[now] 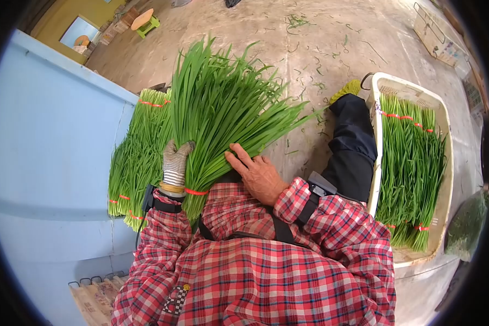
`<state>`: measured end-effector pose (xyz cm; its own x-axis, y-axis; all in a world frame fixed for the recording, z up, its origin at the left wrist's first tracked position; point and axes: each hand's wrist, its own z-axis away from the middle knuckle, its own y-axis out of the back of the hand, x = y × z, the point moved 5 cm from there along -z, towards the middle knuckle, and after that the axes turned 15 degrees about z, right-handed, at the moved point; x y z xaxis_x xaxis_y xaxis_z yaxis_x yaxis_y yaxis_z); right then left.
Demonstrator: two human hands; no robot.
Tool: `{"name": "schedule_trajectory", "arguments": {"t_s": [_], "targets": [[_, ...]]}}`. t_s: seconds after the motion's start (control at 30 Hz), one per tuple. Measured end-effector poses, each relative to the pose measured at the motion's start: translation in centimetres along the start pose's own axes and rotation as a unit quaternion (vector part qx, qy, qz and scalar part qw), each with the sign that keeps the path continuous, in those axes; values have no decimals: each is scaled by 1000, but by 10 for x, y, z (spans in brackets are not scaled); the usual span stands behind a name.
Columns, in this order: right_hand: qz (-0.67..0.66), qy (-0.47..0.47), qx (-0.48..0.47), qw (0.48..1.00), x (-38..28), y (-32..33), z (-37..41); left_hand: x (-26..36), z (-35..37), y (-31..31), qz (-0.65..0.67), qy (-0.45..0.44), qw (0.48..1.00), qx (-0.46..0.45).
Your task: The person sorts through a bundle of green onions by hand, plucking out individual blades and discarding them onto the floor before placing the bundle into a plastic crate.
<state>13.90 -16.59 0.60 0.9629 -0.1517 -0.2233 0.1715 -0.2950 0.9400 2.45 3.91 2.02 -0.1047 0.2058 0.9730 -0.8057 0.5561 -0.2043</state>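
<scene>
A thick bunch of long green chives (223,108) fans upward from my lap, tied near its base with an orange band (196,192). My left hand (175,160), in a grey knitted glove, is closed around the left side of the bunch just above the band. My right hand (258,174), bare, lies flat against the right side of the stalks with fingers spread. Both sleeves are red plaid.
Tied chive bundles (138,157) are stacked to my left against a light blue wall (49,141). A white plastic crate (445,179) on my right holds more banded bundles. My dark trouser leg (353,141) stretches over a concrete floor (320,38) littered with leaf scraps.
</scene>
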Motion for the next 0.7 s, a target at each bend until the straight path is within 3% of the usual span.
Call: {"name": "schedule_trajectory", "arguments": {"t_s": [0.2,0.27,0.3,0.37,0.7], "targets": [[-39,6,18,999,4,5,0,5,4,-5,3,-2,1000,5],[-128,29,112,985,9,23,4,-1,3,1,28,20,999,9],[-128,29,110,985,15,26,6,-2,2,3,29,21,999,9],[-83,-57,148,984,36,36,9,-2,2,4,23,15,1000,-5],[-105,-65,153,981,61,46,-22,5,6,-2,17,9,1000,-12]]}}
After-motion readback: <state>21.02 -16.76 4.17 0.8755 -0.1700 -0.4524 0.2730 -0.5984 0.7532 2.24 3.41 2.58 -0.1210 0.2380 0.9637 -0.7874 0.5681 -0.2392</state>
